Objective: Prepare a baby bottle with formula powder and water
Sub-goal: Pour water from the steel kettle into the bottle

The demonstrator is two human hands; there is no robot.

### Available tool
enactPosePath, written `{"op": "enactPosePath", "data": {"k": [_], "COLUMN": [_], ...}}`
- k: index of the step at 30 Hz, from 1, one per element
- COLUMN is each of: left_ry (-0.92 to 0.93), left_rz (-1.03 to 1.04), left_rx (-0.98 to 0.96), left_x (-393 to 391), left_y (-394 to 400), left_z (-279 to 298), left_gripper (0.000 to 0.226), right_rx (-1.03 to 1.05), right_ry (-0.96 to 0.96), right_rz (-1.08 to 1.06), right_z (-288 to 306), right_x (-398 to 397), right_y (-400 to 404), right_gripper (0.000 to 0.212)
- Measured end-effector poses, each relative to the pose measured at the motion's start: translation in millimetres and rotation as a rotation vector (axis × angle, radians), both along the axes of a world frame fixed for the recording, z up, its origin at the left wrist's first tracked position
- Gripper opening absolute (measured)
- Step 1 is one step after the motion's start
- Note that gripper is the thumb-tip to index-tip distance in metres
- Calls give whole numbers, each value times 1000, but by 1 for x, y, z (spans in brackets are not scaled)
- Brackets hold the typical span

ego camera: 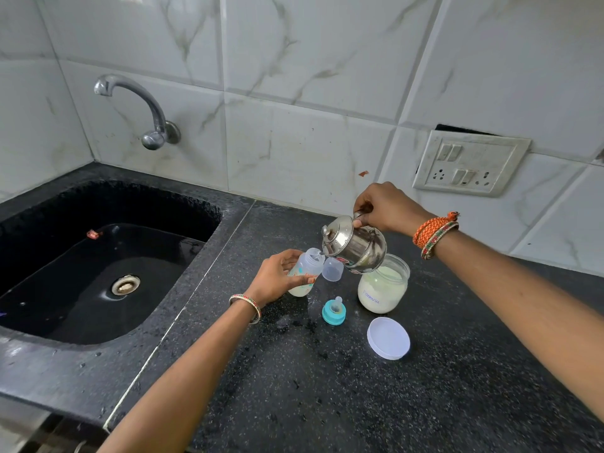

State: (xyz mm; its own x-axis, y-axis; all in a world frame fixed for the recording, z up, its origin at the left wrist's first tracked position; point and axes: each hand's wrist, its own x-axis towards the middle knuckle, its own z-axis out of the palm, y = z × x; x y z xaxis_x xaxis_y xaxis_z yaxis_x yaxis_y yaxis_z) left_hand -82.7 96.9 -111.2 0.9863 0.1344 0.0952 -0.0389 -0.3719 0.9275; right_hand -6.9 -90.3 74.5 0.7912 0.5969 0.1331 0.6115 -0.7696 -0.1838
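My left hand point(277, 276) grips the open baby bottle point(305, 273), which stands slightly tilted on the black counter with pale liquid or powder at its bottom. My right hand point(385, 207) holds a small steel kettle point(354, 245) by its handle, tipped left, its spout at the bottle's mouth with a thin stream of water running in. Behind the kettle stands the open formula jar point(384, 287), part filled with white powder. The teal nipple ring point(334, 311) lies in front of the bottle. A clear bottle cap point(332, 269) sits between bottle and jar.
The jar's round white lid point(388, 338) lies on the counter point(359, 403) nearer me. A black sink point(98, 273) with a drain lies to the left, under a wall tap point(140, 106). A switch and socket plate point(470, 161) is on the tiled wall at the right.
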Motion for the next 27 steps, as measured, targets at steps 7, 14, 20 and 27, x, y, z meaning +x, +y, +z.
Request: {"op": "enactPosePath", "data": {"k": [7,14,20,27], "left_ry": [-4,0,-10,-12], "left_rz": [12,6,2,6], "left_rx": [41,65,88,64], "left_x": [-1,-2,-2,-1], "left_y": [1,1,-1,-2], "left_z": [0,0,1,0], "left_gripper": [57,57,60,58], "right_rx": [-8,-7,-12,-13], "right_ry": [-15,-17,-34,-44], "right_rz": [-1,-24,-27,-26], "right_z": [-3,-7,-9,-8], "right_x": [-4,-6,-6,-6], "right_y": [0,1,1,1], "right_gripper": [21,21,20,20]}}
